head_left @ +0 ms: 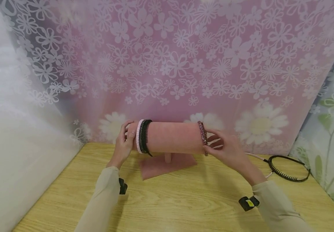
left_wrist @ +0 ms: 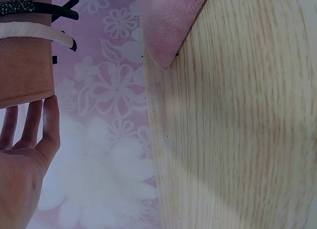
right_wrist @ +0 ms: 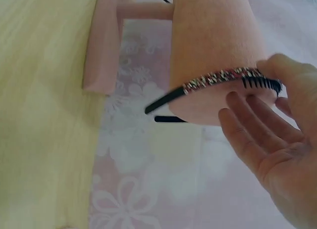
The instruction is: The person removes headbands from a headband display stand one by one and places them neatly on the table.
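A pink cylindrical headband stand (head_left: 172,137) rises on a short post from a flat pink base (head_left: 155,169). My left hand (head_left: 122,145) grips the cylinder's left end, its fingertips against the end edge in the left wrist view. Next to that hand sit a white headband (head_left: 139,137) and dark headbands (head_left: 145,138), one with a glittery part. At the right end, my right hand (head_left: 230,149) pinches a jewelled headband (right_wrist: 218,78) with black comb teeth, which lies over the cylinder. Its other fingers spread below the end face in the right wrist view.
A black toothed headband (head_left: 288,176) lies on the wooden table (head_left: 178,203) at the right, with a pale pink band (head_left: 255,156) touching it, partly behind my right forearm. A flowered pink curtain (head_left: 167,64) stands behind; white sheeting (head_left: 18,129) borders the left.
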`<state>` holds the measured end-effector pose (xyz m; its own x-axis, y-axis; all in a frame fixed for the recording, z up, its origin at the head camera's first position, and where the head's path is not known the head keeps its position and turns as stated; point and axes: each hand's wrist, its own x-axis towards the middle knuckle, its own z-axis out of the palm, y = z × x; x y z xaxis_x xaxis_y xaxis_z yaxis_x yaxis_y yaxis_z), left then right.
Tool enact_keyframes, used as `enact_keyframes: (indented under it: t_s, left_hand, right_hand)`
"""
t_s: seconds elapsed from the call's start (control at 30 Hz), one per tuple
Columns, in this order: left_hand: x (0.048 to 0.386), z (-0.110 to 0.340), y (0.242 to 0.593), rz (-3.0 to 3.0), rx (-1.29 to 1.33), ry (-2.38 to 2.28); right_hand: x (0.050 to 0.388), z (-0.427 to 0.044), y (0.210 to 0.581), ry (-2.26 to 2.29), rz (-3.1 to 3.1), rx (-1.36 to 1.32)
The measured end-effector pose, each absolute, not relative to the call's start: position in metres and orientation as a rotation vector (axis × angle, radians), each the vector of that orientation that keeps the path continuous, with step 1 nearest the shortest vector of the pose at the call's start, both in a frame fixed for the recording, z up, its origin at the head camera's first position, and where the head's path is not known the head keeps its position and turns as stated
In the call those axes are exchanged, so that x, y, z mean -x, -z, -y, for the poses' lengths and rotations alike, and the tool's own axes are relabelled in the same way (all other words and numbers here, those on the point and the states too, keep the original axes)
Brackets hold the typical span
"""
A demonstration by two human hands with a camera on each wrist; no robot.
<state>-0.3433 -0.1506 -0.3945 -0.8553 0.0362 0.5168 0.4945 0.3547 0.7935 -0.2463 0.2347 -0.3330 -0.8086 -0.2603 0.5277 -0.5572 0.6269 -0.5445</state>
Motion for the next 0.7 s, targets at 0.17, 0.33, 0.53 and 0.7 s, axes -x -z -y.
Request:
enact_keyframes:
  t_s: [0.17, 0.33, 0.53, 0.7]
  left_hand:
    - [0.343, 0.151, 0.394, 2.207, 0.477, 1.496]
    - [0.342, 0.15, 0.394, 2.195, 0.483, 1.524]
    - [0.343, 0.149, 0.394, 2.201, 0.468, 1.52]
    - [0.343, 0.149, 0.394, 2.2, 0.464, 1.522]
  right_hand:
    - [0.24, -0.232, 0.341, -1.117, 2.387, -0.571]
    - [0.236, -0.231, 0.344, -1.157, 2.361, -0.51]
    - [0.234, -0.23, 0.344, -1.142, 2.347, -0.478]
    - [0.234, -0.23, 0.343, -1.149, 2.349, -0.46]
